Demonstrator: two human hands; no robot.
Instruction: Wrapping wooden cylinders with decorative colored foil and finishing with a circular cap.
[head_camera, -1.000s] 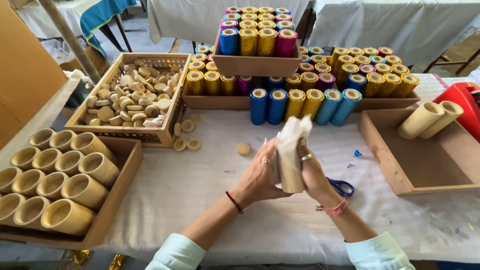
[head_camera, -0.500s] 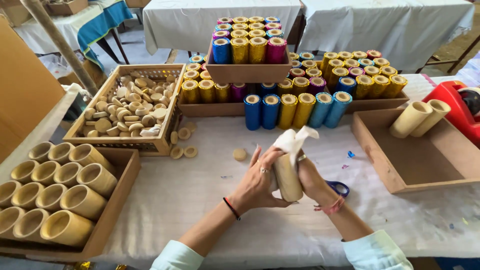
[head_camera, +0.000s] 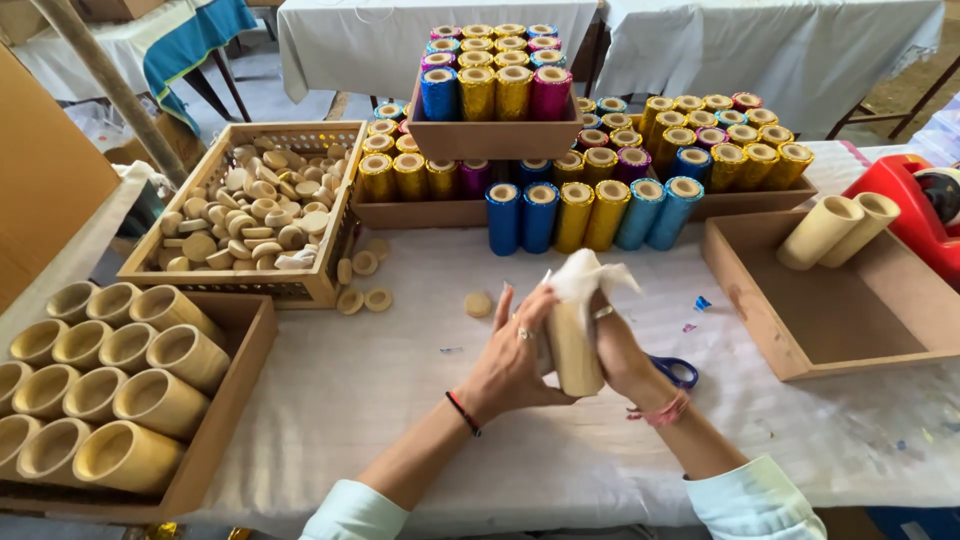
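The tube (head_camera: 574, 350) looked like matt tan cardboard, with crumpled white tissue paper (head_camera: 590, 275) at its top. The table cover (head_camera: 380, 400) was rough white cloth. The boxed rolls (head_camera: 497, 92) wore glossy metallic foil. The tray (head_camera: 850, 310) was smooth, matt brown board.

Left hand (head_camera: 510, 355) and right hand (head_camera: 612, 345) raised together, palms facing, fingers curled, clasped around the cardboard tube (head_camera: 574, 345).

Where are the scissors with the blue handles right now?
The blue-handled scissors lie on the white tablecloth, mostly hidden behind the right hand, near the wooden tray.
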